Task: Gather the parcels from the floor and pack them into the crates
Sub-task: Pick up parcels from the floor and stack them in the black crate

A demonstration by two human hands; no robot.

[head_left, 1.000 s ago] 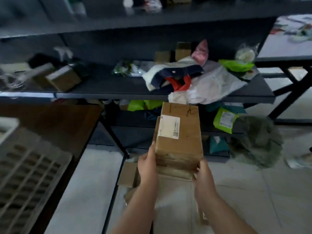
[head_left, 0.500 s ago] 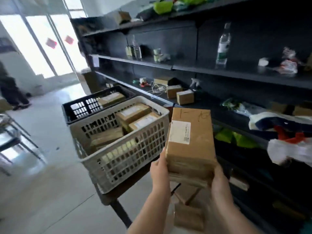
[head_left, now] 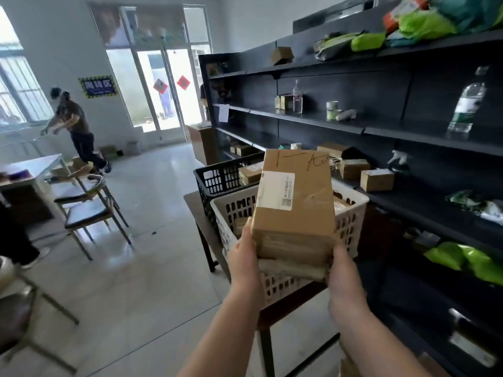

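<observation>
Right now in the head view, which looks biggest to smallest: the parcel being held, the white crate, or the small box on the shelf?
1. White crate, partly hidden
2. Held parcel; nearness to the camera inflates it
3. Small box on the shelf, farther off, so unsure

The brown cardboard parcel with a white label [head_left: 295,200] hides most of the white slotted plastic crate [head_left: 351,221] behind it, and the fingers of both hands are out of sight beneath the flatter parcel [head_left: 292,269] under it. The label's print is too small to read. The black slotted plastic crate [head_left: 217,180] is partly covered by the white one, its contents mostly unseen.
</observation>
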